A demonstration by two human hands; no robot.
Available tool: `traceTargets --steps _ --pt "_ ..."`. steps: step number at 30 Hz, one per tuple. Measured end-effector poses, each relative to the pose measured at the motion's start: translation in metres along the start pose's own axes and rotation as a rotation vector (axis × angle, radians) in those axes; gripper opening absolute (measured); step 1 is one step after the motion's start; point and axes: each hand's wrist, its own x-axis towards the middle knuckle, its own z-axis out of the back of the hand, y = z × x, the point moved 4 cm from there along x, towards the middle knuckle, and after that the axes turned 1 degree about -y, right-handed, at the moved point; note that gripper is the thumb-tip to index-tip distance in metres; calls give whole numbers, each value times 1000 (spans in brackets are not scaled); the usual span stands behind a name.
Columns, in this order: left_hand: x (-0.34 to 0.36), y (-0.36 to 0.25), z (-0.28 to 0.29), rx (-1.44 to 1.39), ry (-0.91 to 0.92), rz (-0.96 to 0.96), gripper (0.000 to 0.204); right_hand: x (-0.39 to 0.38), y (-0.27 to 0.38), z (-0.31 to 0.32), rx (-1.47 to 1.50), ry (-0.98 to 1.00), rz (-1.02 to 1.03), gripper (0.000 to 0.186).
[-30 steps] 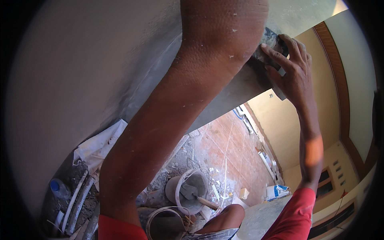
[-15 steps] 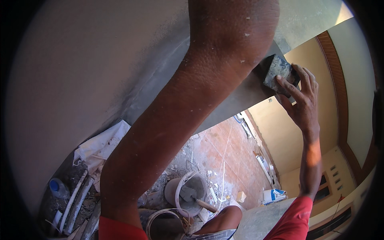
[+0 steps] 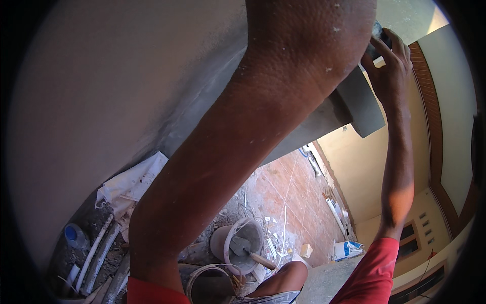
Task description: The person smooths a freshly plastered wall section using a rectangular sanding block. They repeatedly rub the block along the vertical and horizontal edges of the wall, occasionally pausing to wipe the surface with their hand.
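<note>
My left forearm crosses the middle from lower left to top. My left hand (image 3: 309, 30) runs past the top edge, its fingers hidden. At upper right my right hand (image 3: 395, 61) curls round a dark, mottled block (image 3: 377, 33), mostly hidden behind my left arm and my fingers. Below that hand a flat grey board or plate (image 3: 364, 106) sticks out from behind my left arm, beside the grey, partly smeared surface (image 3: 197, 101) along the wall.
Below are a bucket with a trowel (image 3: 245, 253), a second bucket (image 3: 207, 289), pipes (image 3: 101, 253), a bottle (image 3: 76, 238), white sheeting (image 3: 126, 182) and rubble on the tiled floor (image 3: 283, 187). A bag (image 3: 347, 249) lies by the yellow wall (image 3: 354, 172).
My right hand and the block dipped, then rose to behind my left arm. My left arm has shifted rightward. More of the grey plate now shows below my right hand.
</note>
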Motion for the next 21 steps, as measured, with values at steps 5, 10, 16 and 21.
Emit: traceTargets --steps 5,10,16,21 --pt "0 -6 2 34 -40 6 29 -43 5 32 136 179 100 50" --pt "1 -6 3 52 -70 19 30 -53 32 25 132 268 149 52" --pt "4 -5 3 14 -21 -13 29 -16 51 -14 133 198 175 47" --pt "3 -6 3 6 -10 -26 29 18 40 -27 15 48 122 41"
